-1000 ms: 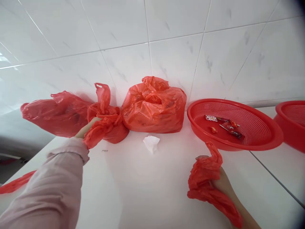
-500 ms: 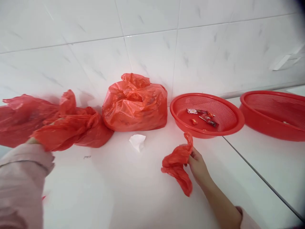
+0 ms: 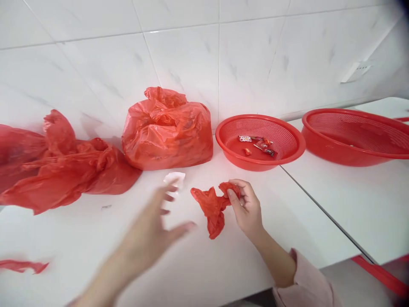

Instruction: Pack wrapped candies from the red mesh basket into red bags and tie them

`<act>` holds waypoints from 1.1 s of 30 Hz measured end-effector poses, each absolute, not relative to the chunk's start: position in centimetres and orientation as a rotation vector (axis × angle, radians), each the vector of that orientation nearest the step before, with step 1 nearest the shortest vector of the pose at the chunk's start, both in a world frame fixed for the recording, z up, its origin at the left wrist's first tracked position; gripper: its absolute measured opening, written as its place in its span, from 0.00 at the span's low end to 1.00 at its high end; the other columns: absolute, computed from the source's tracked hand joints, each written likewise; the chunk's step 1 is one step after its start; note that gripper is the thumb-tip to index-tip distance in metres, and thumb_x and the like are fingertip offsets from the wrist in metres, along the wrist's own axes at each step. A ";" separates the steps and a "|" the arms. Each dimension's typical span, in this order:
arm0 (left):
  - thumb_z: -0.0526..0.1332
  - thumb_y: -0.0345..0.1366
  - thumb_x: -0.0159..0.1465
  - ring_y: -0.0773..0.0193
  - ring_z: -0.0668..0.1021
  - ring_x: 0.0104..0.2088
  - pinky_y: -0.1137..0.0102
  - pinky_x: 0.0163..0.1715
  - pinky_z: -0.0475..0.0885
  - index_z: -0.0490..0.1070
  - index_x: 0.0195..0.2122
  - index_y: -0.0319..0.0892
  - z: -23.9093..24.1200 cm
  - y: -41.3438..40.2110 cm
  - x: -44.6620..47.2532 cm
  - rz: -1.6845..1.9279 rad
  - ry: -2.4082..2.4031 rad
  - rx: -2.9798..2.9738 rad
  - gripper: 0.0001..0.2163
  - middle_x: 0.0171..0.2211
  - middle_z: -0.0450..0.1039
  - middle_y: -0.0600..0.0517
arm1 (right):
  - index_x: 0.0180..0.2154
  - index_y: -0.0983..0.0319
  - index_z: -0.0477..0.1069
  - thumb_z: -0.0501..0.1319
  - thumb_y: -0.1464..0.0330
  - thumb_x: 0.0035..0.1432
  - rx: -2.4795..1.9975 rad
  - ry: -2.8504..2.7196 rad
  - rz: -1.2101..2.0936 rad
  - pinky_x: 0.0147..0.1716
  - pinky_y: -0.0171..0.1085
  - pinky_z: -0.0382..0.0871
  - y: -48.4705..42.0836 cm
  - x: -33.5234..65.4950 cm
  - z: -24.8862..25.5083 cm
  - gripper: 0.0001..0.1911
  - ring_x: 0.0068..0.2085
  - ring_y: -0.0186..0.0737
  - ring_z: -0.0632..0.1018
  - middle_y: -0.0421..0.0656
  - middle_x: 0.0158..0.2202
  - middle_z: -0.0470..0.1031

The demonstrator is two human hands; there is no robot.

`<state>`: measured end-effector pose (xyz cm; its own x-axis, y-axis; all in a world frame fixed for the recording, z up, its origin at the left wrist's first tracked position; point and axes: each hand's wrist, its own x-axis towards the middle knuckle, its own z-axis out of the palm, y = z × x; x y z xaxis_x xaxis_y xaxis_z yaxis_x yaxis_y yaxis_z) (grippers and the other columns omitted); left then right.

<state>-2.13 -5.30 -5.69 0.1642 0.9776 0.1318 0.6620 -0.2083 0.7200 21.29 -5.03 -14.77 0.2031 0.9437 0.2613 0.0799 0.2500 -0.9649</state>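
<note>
My right hand [image 3: 246, 209] pinches a small crumpled red plastic bag [image 3: 213, 205] just above the white counter [image 3: 198, 264]. My left hand [image 3: 153, 232] hovers open, fingers spread and somewhat blurred, a little left of that bag and holding nothing. A scrap of white paper [image 3: 175, 178] lies just beyond its fingertips. A full, tied red bag [image 3: 168, 130] stands against the tiled wall behind. A loose heap of red bags [image 3: 60, 164] lies at the left.
A red mesh basket [image 3: 281, 150] with a few small wrapped sweets [image 3: 255, 143] sits right of the full bag. A second, larger red basket [image 3: 358, 136] stands on the neighbouring counter at far right. A red strip [image 3: 22, 266] lies at the left edge.
My left hand let go of the red bag heap and swung right towards the small bag. My right hand drew the small bag left and closer. The view shifted right.
</note>
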 end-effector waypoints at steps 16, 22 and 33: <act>0.63 0.35 0.56 0.63 0.76 0.34 0.64 0.40 0.75 0.66 0.26 0.42 -16.6 -2.7 -0.7 1.055 1.372 1.200 0.06 0.30 0.74 0.54 | 0.36 0.58 0.69 0.68 0.72 0.43 -0.937 -0.312 0.613 0.29 0.30 0.68 -5.4 33.8 -13.4 0.16 0.28 0.30 0.71 0.34 0.27 0.71; 0.56 0.40 0.64 0.52 0.74 0.50 0.51 0.51 0.70 0.67 0.45 0.47 -14.6 -4.6 0.9 1.300 1.545 1.442 0.09 0.46 0.71 0.47 | 0.34 0.58 0.68 0.66 0.70 0.50 -0.903 -0.528 0.660 0.24 0.29 0.63 -6.8 31.9 -10.3 0.09 0.24 0.29 0.68 0.34 0.25 0.66; 0.57 0.34 0.65 0.55 0.80 0.31 0.45 0.55 0.66 0.74 0.39 0.41 -10.5 -7.6 9.3 0.505 1.043 2.790 0.07 0.30 0.78 0.49 | 0.57 0.50 0.65 0.63 0.66 0.56 -1.077 -0.840 0.543 0.26 0.32 0.69 -8.7 27.8 -8.9 0.26 0.28 0.32 0.73 0.37 0.32 0.76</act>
